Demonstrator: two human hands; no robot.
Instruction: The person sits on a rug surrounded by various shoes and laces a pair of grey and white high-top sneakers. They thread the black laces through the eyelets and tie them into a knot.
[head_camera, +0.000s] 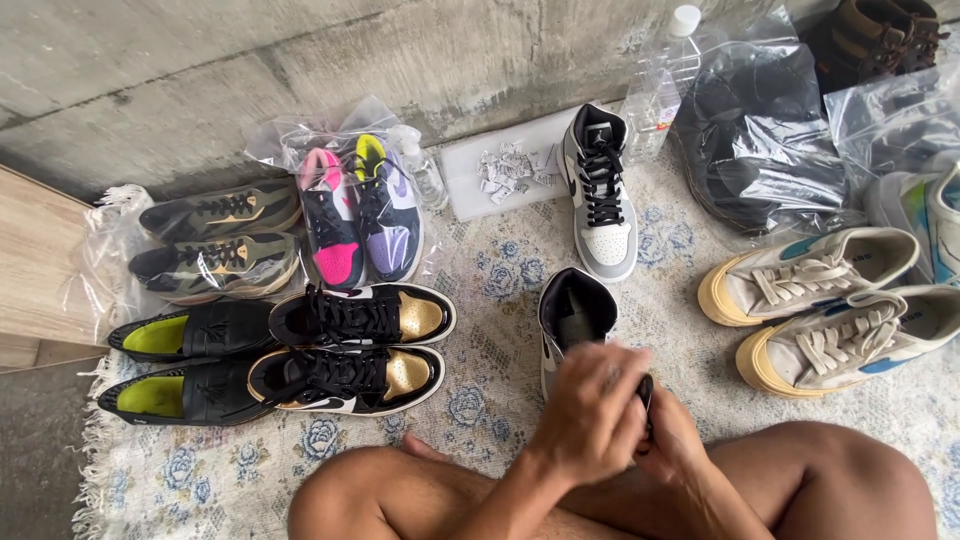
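While the black-and-gold pair (350, 350) at the left and the upright grey high-top (600, 195) by the wall stand fully laced, its mate, the high-top (572, 315) at the person's crossed legs, looks unfinished, I judge: its collar gapes and its front is hidden. Over it the left hand (590, 415) curls shut on something dark, seemingly a lace. The right hand (672, 440), mostly covered, pinches the same dark bit. The cream sneakers (830, 310) lie further right.
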